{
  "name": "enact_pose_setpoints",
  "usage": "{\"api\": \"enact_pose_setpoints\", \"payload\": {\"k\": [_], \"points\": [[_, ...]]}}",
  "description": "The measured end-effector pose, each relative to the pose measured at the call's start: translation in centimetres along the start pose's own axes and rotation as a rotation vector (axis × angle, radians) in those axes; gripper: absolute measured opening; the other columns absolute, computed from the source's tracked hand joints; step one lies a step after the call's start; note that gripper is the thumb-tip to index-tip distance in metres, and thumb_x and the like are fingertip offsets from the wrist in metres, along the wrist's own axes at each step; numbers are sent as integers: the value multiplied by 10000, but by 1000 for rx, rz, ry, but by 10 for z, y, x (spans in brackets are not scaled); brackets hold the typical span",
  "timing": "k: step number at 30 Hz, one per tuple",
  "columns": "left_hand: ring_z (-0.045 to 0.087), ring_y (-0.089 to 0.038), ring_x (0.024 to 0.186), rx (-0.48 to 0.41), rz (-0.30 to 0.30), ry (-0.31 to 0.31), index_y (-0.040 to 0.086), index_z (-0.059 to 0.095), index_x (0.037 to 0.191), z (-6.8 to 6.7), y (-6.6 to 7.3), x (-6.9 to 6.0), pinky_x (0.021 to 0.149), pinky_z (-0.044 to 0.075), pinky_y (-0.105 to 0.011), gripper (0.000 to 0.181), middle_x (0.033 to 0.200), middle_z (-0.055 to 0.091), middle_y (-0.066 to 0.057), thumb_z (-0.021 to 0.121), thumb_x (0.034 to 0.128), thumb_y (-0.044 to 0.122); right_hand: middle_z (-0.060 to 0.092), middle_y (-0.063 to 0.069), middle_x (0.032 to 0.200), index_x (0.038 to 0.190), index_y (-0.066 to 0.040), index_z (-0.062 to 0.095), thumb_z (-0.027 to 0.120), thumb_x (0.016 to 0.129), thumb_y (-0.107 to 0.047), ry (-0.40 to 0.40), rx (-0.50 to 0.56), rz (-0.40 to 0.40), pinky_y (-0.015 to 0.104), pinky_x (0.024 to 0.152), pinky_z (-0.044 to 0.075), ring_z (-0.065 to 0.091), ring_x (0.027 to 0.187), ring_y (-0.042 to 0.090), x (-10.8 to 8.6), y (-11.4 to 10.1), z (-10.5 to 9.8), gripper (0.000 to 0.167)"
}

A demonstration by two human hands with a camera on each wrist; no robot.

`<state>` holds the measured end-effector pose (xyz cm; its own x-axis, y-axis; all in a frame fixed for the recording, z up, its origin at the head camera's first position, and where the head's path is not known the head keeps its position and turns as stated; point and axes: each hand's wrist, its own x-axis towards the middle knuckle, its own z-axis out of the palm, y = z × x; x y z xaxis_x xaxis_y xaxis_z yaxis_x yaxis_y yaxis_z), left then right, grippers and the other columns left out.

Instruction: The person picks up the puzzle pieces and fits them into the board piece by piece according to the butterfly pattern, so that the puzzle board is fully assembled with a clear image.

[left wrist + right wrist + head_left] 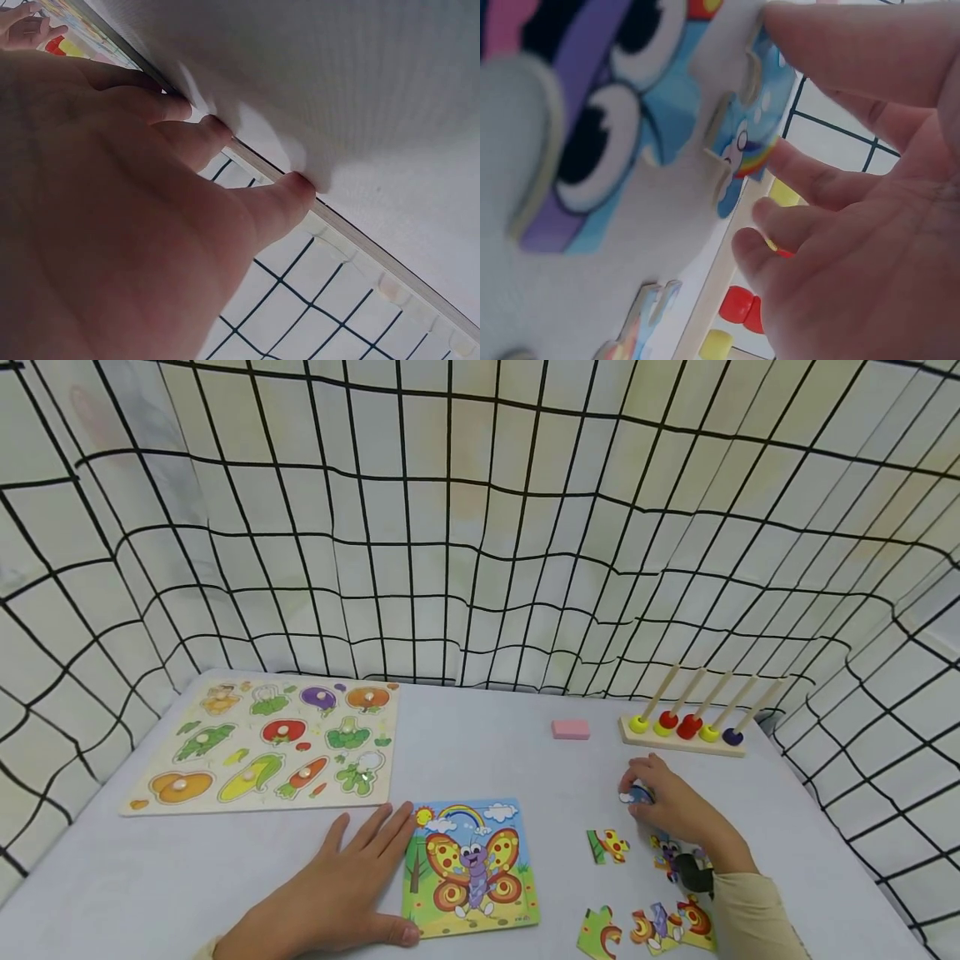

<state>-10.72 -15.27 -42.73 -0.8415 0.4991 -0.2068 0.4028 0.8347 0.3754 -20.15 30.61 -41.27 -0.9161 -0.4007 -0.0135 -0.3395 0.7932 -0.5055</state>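
Note:
A butterfly puzzle board (471,868) with a full picture lies on the table before me. My left hand (337,893) rests with spread fingers along its left edge, thumb near the lower left corner. Over to the right, my right hand (678,806) pinches a blue rainbow puzzle piece (761,120) between thumb and fingers. Around that hand lie loose puzzle pieces: a green and yellow one (607,846), a green corner one (598,933), a butterfly-face one (664,853) and an orange spiral one (696,922). The right wrist partly covers some of them.
At the back left lies a vegetable peg board (270,747). A pink block (571,729) sits near the back middle. Behind the right hand stands a wooden bead rack (682,743) with upright pegs. Black netting (450,535) over white cloth encloses the table's back and sides.

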Motion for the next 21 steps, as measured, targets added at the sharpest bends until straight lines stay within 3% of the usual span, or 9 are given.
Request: {"api": "enact_pose_setpoints", "payload": {"k": [2, 5, 15, 21], "points": [[118, -394, 1628, 1, 8, 4, 17, 271, 1688, 0, 0, 0, 1195, 59, -784, 1337, 1777, 184, -125, 691, 761, 885, 568, 114, 1196, 1055, -145, 635, 785, 944, -19, -1, -14, 11, 584, 1009, 517, 558, 1102, 339, 1, -2, 0, 225], [127, -401, 1625, 5, 20, 12, 11, 276, 1685, 1, -1, 0, 1193, 69, -786, 1334, 1775, 190, -133, 685, 765, 886, 541, 40, 1103, 1051, -144, 620, 792, 938, -12, 0, -26, 28, 526, 965, 536, 551, 1044, 268, 1, -3, 0, 245], [132, -402, 1624, 1, 16, 1, 18, 296, 1681, 1, -1, 0, 1191, 70, -789, 1307, 1775, 197, -122, 719, 768, 852, 620, 113, 1185, 1047, -139, 642, 809, 929, -20, 12, -81, 76, 594, 985, 522, 547, 1110, 341, 0, -10, 2, 236], [135, -408, 1622, -4, 26, 6, 13, 286, 1682, 1, -1, 0, 1186, 66, -795, 1318, 1773, 196, -135, 710, 767, 862, 605, 65, 1080, 1037, -160, 645, 822, 920, -34, 12, -125, 97, 561, 923, 520, 516, 1089, 346, 2, -9, 3, 247]]}}
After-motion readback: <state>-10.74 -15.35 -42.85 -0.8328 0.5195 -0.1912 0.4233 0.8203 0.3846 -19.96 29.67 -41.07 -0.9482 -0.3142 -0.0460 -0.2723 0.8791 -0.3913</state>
